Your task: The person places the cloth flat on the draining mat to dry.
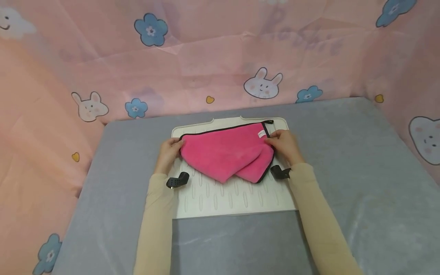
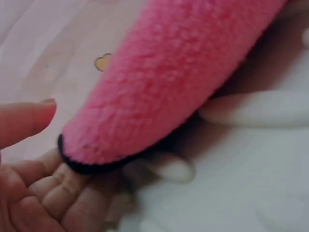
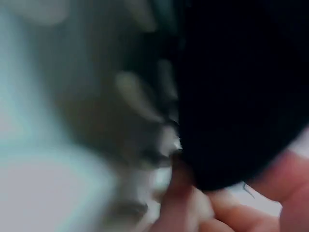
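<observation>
A pink plush cloth [image 1: 223, 149] with a black border and a white tag [image 1: 262, 133] lies spread over a cream ribbed tray [image 1: 206, 208]. Its front right part is folded over, and the underside looks dark in the right wrist view. My left hand [image 1: 168, 152] is at the cloth's left corner. In the left wrist view its fingers [image 2: 58, 186] lie beneath the black edge, while the thumb [image 2: 29, 123] stands apart from the cloth. At the right edge, just below the tag, my right hand [image 1: 283, 145] pinches the cloth between thumb and fingers.
The tray sits on a grey table cover [image 1: 343, 152]. A pink curtain [image 1: 206, 61] printed with rabbits and flowers hangs behind and along both sides. A black wrist camera [image 1: 178, 179] juts inward from the left sleeve, another black camera [image 1: 279, 172] from the right.
</observation>
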`<state>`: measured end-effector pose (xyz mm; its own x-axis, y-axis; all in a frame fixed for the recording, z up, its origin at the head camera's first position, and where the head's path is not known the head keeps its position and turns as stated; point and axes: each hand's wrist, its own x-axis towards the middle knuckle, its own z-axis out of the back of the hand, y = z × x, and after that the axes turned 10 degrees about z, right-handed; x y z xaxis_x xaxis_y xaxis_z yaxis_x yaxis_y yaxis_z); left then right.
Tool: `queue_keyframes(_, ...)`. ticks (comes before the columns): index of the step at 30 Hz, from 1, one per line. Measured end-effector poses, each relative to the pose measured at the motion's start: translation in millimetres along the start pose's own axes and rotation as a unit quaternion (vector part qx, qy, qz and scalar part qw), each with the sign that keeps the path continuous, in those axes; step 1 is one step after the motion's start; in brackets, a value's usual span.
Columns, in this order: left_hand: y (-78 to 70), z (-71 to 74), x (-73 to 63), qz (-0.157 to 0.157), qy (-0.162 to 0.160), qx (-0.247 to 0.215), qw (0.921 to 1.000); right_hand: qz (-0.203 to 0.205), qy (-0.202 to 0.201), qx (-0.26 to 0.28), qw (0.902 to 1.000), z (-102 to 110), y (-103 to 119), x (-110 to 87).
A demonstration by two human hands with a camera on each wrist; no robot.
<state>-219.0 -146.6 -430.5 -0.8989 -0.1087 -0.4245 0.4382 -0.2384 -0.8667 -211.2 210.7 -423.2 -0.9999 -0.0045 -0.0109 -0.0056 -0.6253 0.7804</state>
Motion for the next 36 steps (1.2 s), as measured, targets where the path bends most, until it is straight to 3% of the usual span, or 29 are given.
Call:
queue_keyframes(2,4.7,3.5,-3.4,-0.007,0.021,-0.023,0.9995,0.007,0.025,-0.011,0.9996,4,-1,-6.1)
queue_keyframes(5,9.0,6.4,-13.6,0.005,0.040,-0.025,0.9989,-0.002,0.065,0.018,0.9977,9,-1,-17.0)
queue_keyframes(10,7.5,2.7,-22.5,0.002,0.039,0.024,0.9990,-0.020,0.097,0.079,0.9919,12,-4,-31.5)
queue_keyframes(15,-6.6,-2.8,-10.0,-0.023,0.024,-0.005,0.9994,-0.029,0.069,0.096,0.9926,7,-4,-39.5)
queue_keyframes(21,-15.2,1.0,1.8,-0.018,-0.053,-0.078,0.9954,-0.017,0.019,0.137,0.9902,-2,-1,-42.4)
queue_keyframes(23,-13.1,2.4,5.1,-0.018,-0.063,-0.111,0.9917,-0.005,-0.001,0.152,0.9884,-5,0,-42.6)
queue_keyframes(26,-8.2,2.6,7.9,-0.009,-0.059,-0.131,0.9895,0.012,-0.029,0.163,0.9861,-8,1,-42.9)
queue_keyframes(29,-3.7,1.9,8.5,0.003,-0.037,-0.100,0.9942,0.011,-0.040,0.143,0.9889,-11,1,-43.3)
queue_keyframes(32,-1.6,0.6,6.4,0.004,-0.017,-0.063,0.9979,-0.002,-0.030,0.115,0.9929,-13,0,-43.6)
queue_keyframes(36,0.1,-1.2,-1.5,0.003,-0.010,-0.054,0.9985,-0.013,-0.006,0.109,0.9939,-11,-3,-43.6)
